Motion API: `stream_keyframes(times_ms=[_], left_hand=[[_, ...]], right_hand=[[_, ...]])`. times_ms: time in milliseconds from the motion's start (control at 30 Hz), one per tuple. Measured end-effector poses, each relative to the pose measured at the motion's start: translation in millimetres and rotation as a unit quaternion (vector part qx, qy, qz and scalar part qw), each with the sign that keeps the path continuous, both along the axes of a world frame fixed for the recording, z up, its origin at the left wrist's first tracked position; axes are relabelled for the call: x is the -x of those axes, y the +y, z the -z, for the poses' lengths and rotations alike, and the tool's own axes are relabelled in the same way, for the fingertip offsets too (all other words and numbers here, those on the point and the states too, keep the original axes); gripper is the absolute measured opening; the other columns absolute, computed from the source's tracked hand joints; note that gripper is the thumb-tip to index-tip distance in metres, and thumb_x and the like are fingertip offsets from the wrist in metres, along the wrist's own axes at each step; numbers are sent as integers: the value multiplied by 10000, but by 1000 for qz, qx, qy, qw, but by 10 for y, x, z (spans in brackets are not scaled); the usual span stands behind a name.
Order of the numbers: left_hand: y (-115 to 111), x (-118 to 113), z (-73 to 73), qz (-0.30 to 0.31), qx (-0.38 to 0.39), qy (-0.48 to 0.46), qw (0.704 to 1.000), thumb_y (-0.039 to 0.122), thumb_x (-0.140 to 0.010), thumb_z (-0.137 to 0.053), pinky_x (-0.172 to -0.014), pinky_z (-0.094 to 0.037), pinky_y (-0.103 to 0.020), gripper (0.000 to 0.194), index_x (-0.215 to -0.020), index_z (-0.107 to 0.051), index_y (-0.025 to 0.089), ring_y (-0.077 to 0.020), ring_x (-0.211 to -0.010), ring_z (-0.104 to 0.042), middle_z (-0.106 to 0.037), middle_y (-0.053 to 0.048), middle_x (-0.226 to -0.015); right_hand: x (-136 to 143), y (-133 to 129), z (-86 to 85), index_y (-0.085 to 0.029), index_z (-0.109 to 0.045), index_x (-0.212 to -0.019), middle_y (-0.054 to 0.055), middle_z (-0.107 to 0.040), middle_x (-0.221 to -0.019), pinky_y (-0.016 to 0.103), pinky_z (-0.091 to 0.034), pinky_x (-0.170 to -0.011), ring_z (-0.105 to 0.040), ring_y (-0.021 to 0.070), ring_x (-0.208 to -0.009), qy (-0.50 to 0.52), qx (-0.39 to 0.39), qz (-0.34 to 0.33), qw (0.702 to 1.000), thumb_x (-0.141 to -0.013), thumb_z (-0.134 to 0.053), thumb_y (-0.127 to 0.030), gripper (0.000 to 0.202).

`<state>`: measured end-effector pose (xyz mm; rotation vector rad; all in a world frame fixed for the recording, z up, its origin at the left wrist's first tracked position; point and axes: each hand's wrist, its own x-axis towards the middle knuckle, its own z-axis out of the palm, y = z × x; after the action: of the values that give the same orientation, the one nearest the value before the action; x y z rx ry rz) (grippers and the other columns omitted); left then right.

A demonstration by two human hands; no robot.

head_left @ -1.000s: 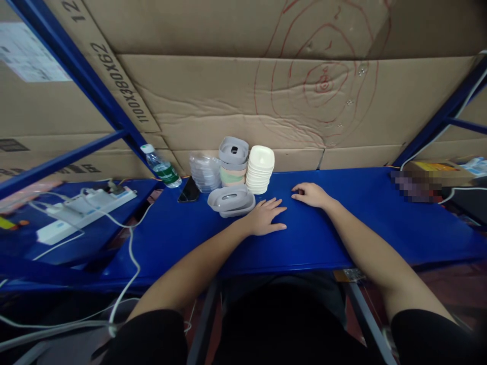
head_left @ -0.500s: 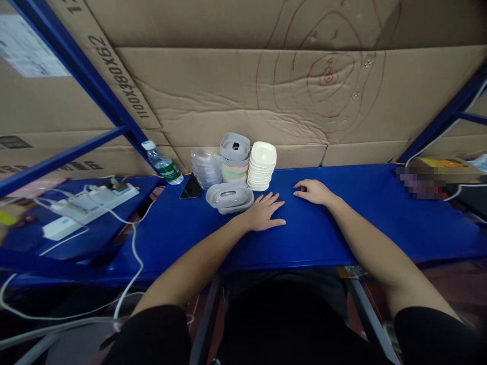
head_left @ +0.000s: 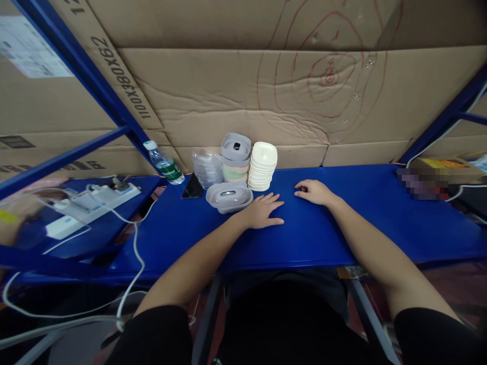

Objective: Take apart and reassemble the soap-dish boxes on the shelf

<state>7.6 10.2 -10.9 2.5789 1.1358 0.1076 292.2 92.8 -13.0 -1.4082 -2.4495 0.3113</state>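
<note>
My left hand (head_left: 264,211) lies flat on the blue tabletop (head_left: 300,248), open, its fingers spread and nothing in it. Close to its wrist sit grey oval trays with a slot (head_left: 229,196). Just beyond its fingertips stands a stack of cream square dishes (head_left: 262,167). My right hand (head_left: 314,192) rests on the tabletop to the right of that stack, fingers loosely bent, thumb apart, holding nothing. Behind the oval trays is a pile of grey, peach and green containers (head_left: 236,157). Nested clear plastic containers (head_left: 207,170) stand left of the pile.
A dark phone (head_left: 192,187) and a tilted water bottle (head_left: 166,165) are at the left. A white power strip (head_left: 93,210) with cables is farther left, near a blurred arm-like shape (head_left: 11,218). Cardboard (head_left: 213,86) backs the table; a box (head_left: 449,170) is at the right.
Both my hands have stayed in nearly the same pose. At the far left edge, the blurred arm-like shape has shifted and shows more. The objects on the table have not moved.
</note>
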Motion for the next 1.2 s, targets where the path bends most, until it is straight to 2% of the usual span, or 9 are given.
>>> stream_keyframes(times_ms=[733,900,967,1067,1133,1200], left_hand=[[17,20,11,6,-8,2,1000,763,-952,-468,-1286,-164,-549,866,-1614,-380,212,-353,-1607,-187,-232,-157,-1720],[13,13,11,5,-5,-3,1000,762,-947,-481,-1285,-163,-552,864,-1609,-391,216,-352,-1608,-184,-238,-153,-1719],[16,12,24,5,-11,-8,1000,766,-946,-476,-1279,-171,-560,859,-1603,-402,219,-356,-1606,-192,-250,-156,-1715],[18,8,31,2,-18,-9,1000,766,-945,-477,-1269,-190,-572,850,-1594,-417,221,-362,-1600,-210,-272,-160,-1707],[16,3,23,2,-18,-4,1000,762,-945,-481,-1269,-192,-570,846,-1592,-420,220,-364,-1598,-216,-273,-161,-1706],[14,0,15,4,-18,-2,1000,758,-945,-484,-1273,-187,-567,846,-1592,-417,218,-364,-1599,-215,-268,-162,-1708]], right_hand=[[5,-18,-16,-223,-766,-1144,44,-766,-925,321,-490,-739,-699,222,-843,7,-3,1,1000,-919,-693,-403,298],[52,6,43,-211,-760,-1140,52,-764,-916,353,-532,-790,-704,233,-844,71,-43,11,997,-938,-667,-418,304],[146,1,19,-208,-743,-1180,76,-761,-980,382,-548,-864,-705,250,-904,115,-86,26,989,-970,-621,-471,358],[377,0,-100,-211,-666,-1327,128,-723,-1181,442,-530,-1001,-671,294,-1096,173,-147,37,973,-1014,-516,-573,502],[567,22,-203,-230,-566,-1452,147,-646,-1360,487,-486,-1091,-603,321,-1253,206,-173,24,963,-1017,-468,-629,599],[761,64,-282,-248,-508,-1510,146,-579,-1453,514,-432,-1160,-538,327,-1351,229,-185,4,956,-1011,-449,-667,654]])
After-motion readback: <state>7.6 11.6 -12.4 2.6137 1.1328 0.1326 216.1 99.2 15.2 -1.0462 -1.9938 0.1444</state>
